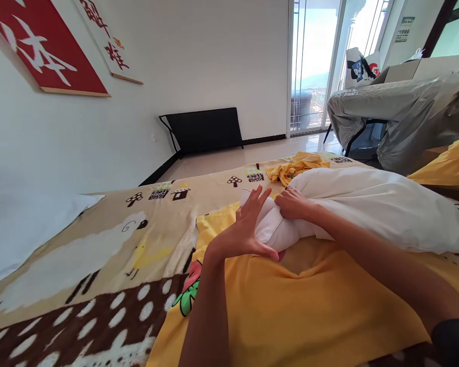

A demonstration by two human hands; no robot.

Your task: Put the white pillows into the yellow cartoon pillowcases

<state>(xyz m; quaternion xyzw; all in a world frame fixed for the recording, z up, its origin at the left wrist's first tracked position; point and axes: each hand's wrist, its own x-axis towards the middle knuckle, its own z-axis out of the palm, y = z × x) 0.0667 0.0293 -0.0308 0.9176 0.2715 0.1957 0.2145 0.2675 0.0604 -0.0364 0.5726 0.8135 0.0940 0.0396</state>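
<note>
A white pillow point(375, 204) lies across a yellow pillowcase point(290, 306) spread on the bed. My right hand point(292, 204) is closed, gripping the bunched end of the pillow. My left hand point(248, 227) is open, fingers stretched, its palm against that same pillow end, thumb resting on the yellow fabric. Both forearms reach in from the bottom of the view.
A patterned blanket point(99, 265) with a sheep and mushrooms covers the bed. Another white pillow point(26, 224) lies at the left by the wall. A crumpled yellow cloth point(294, 167) sits at the bed's far edge. A covered piece of furniture point(405, 112) stands right, by glass doors.
</note>
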